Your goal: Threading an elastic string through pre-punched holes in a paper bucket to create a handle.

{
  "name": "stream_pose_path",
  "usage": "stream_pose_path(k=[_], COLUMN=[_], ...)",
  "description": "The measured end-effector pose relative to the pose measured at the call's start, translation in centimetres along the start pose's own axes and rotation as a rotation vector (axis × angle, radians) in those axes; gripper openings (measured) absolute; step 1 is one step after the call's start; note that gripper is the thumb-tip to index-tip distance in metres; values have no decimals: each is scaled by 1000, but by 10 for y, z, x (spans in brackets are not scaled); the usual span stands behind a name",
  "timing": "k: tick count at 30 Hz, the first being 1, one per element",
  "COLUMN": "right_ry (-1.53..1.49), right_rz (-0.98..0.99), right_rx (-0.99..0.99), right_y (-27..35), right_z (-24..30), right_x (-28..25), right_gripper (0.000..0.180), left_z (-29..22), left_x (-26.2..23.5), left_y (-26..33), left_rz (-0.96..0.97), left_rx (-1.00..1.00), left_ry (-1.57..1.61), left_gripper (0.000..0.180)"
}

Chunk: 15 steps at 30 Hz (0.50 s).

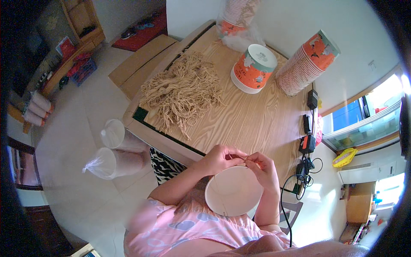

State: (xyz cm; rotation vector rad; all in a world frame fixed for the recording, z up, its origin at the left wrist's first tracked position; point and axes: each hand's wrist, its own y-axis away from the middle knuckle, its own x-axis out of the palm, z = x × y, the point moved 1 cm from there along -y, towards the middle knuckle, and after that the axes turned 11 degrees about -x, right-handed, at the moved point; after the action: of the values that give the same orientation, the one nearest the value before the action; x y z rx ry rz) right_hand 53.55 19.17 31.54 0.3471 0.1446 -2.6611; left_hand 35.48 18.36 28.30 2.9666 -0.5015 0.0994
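Note:
A round paper bucket, its white inside facing up, rests against my lap at the table's near edge. At its far rim my left hand and my right hand meet, with thumbs and fingers pinched closed. What they pinch is small and mostly hidden by the fingertips. A thin light strand shows inside the bucket. On the table, beyond my left hand, lies a loose heap of beige cords. Farther back, a short stack of orange and green paper buckets stands upside down.
A tall stack of buckets leans by the wall, and a wrapped stack stands at the back. Power adapters and black cables line the table's right edge. Bagged bucket stacks stand on the floor at left, beside a cardboard box.

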Motion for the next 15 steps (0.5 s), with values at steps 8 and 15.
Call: stream_pose_path(k=[8,15], right_ry=[57,79], right_rz=[49,96], right_rx=[-28,-100], right_y=[-2,-6], right_z=[6,6], right_x=[-1,-3], right_gripper=[4,4], left_z=[-18,-21], left_x=[3,5], left_y=[9,8], left_rz=[-176,-135], left_rx=[176,128], left_ry=[-277,-296], left_gripper=[12,12])
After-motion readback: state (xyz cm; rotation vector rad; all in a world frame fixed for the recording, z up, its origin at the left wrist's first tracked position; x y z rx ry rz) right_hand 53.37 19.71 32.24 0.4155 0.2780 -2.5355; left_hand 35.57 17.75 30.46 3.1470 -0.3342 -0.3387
